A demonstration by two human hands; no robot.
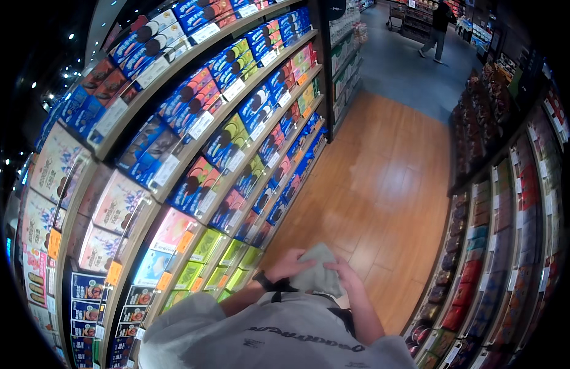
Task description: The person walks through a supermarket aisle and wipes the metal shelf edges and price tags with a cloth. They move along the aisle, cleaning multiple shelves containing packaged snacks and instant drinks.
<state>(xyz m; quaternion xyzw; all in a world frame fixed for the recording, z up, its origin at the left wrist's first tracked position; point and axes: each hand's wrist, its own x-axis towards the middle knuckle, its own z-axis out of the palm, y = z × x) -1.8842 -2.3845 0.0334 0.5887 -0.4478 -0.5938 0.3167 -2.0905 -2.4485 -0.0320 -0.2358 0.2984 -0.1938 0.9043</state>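
A folded grey-green cloth (318, 272) is held up in front of my waist, over the wood-look floor. My left hand (288, 264), with a dark watch (263, 280) on its wrist, grips the cloth's left side, thumb laid across it. On the opposite edge, my right hand (345, 273) pinches the fabric with thumb and fingers. Parts of the fingers are hidden behind the cloth. Close by on the left, green snack boxes (206, 245) fill the lower shelves, apart from both hands.
Tall shelves (192, 138) of boxed cookies with price tags line the left side. Packaged goods on shelves (469, 276) run along the right. Between them, a wood-look aisle floor (386, 170) leads to grey flooring (395, 69), where a person (439, 30) stands near a shopping cart (395, 16).
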